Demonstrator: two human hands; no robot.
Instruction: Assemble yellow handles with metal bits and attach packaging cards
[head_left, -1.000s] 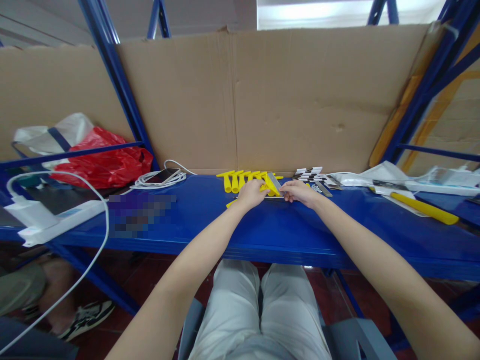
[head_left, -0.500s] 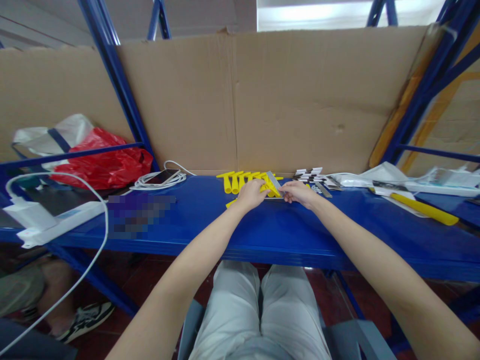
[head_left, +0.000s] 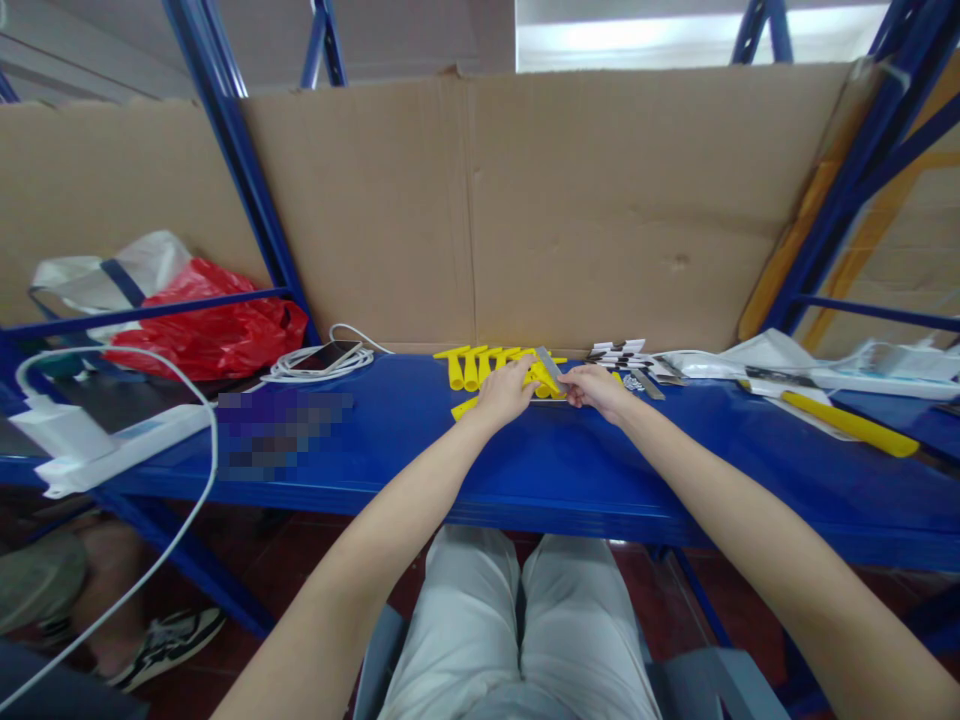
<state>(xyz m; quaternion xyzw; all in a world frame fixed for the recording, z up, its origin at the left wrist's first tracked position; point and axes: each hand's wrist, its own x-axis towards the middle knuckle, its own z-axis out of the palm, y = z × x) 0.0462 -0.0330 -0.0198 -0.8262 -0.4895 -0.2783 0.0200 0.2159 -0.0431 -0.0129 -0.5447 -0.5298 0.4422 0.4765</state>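
The surface (head_left: 420,450) is blue, as are the posts (head_left: 251,180); the cardboard (head_left: 600,200) is tan. The parts (head_left: 471,370) are yellow, the blade (head_left: 550,366) silvery grey. The bag (head_left: 217,320) is red, the cable (head_left: 319,372) white, the trousers (head_left: 472,620) pale grey. The labels (head_left: 619,352) show black-and-white blocks.

Left of my hands, a phone (head_left: 327,356) touches a coiled white cable (head_left: 315,373), with a red bag (head_left: 217,318) beyond them.

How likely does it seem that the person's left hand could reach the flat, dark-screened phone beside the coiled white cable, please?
Probably yes: nothing tall stands between the left hand and the phone, though that hand is busy at yellow T-shaped plastic pieces.
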